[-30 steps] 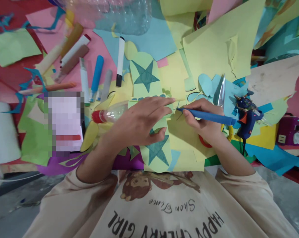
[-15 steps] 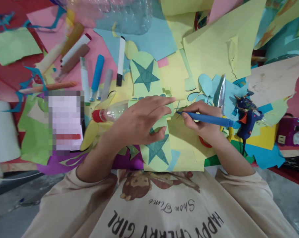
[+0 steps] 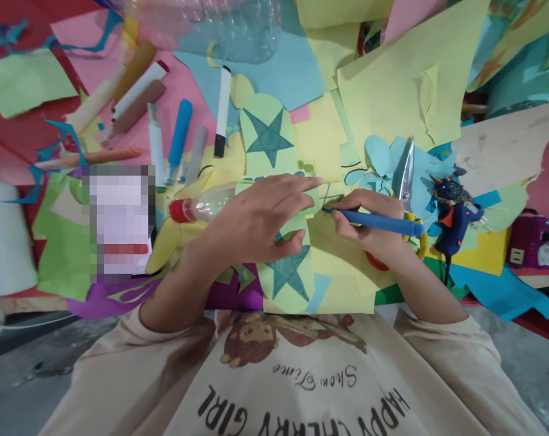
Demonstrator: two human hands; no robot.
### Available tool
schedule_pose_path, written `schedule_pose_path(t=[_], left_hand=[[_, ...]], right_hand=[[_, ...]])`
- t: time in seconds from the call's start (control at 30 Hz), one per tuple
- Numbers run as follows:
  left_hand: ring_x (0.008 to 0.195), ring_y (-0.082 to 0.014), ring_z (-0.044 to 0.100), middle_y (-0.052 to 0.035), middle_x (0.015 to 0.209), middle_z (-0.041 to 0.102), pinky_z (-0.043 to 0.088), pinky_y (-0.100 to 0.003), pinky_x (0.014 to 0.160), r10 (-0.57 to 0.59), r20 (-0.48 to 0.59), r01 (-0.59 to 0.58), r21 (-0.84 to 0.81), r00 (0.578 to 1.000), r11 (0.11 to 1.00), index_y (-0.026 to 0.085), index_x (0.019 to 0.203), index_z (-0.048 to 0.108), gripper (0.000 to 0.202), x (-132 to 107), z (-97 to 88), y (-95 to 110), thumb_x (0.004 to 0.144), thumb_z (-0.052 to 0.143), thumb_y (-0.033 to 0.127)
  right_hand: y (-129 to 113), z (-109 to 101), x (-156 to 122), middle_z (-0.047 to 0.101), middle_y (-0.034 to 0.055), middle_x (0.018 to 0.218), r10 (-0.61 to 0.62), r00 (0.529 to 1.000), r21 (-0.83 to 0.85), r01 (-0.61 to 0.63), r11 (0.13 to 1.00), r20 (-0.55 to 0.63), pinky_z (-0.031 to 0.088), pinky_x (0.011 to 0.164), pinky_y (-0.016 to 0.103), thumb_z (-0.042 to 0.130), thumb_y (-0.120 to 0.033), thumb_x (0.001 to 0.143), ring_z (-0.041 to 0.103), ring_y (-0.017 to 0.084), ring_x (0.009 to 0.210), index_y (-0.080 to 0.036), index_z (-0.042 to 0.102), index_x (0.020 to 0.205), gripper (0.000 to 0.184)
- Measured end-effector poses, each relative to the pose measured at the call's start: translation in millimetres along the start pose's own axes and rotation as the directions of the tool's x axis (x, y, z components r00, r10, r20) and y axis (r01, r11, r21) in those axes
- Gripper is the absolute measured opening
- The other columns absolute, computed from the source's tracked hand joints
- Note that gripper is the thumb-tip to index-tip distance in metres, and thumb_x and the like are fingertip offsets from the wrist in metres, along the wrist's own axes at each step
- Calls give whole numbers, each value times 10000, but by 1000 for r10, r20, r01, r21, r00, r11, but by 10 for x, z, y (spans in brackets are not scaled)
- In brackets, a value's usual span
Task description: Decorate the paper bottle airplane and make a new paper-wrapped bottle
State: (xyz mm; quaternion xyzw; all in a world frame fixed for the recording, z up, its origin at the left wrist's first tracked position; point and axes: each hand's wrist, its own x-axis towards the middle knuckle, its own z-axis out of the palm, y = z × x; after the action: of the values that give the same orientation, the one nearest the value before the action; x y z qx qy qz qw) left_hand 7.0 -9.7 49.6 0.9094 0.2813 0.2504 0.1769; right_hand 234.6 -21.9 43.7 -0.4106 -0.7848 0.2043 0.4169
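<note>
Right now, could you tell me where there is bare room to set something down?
Only the wooden tabletop between the yellow sheet and the glue gun. Markers crowd the left; the left hand and right hand with blue pen fill the middle.

Matt paper sheet (image 3: 342, 266), smooth plastic blue marker (image 3: 374, 221).

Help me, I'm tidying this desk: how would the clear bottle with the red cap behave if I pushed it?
The clear bottle lies on its side, so it would probably roll. It looks empty, so likely light and easily dented. The left hand and green star paper over it may check it.
</note>
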Motion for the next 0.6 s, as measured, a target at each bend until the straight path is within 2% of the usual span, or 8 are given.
schedule_pose_path(t=[0.13, 0.27, 0.43, 0.6], left_hand=[[1288, -303, 612, -157, 1436, 593, 558, -495, 1016, -22, 23, 23, -16, 999, 1000, 214, 1149, 509, 226, 2, -4, -1, 924, 496, 237], [1250, -331, 632, -204, 1402, 607, 567, -513, 997, 5, 1, -5, -23, 1000, 1000, 171, 1123, 525, 216, 4, -6, -3, 919, 503, 239], [1297, -277, 601, -132, 1446, 585, 563, -489, 1004, -41, 48, 41, 13, 998, 999, 231, 1140, 502, 212, -4, -2, -5, 930, 474, 243], [1261, -292, 624, -163, 1418, 600, 576, -485, 976, 2, 23, -2, 30, 1000, 1000, 201, 1128, 500, 214, -1, 0, -9, 920, 485, 251]], right_hand=[[24, 18, -12, 650, -43, 590, -32, 999, 8, 32, 999, -15, 484, 506, 218, 645, -228, 869, 610, 95, 518, -220, 582, 723, 159], [41, 24, -13, 638, -46, 601, -54, 999, 18, 54, 998, -2, 476, 520, 213, 655, -176, 841, 602, 91, 534, -217, 559, 725, 156], [44, 6, -5, 617, -46, 595, -75, 996, 0, 75, 997, 47, 454, 510, 217, 634, -182, 851, 570, 92, 528, -221, 533, 714, 175], [55, -6, -8, 597, -44, 588, -98, 992, -20, 100, 995, 73, 428, 491, 216, 618, -180, 852, 540, 92, 520, -223, 532, 716, 167]])
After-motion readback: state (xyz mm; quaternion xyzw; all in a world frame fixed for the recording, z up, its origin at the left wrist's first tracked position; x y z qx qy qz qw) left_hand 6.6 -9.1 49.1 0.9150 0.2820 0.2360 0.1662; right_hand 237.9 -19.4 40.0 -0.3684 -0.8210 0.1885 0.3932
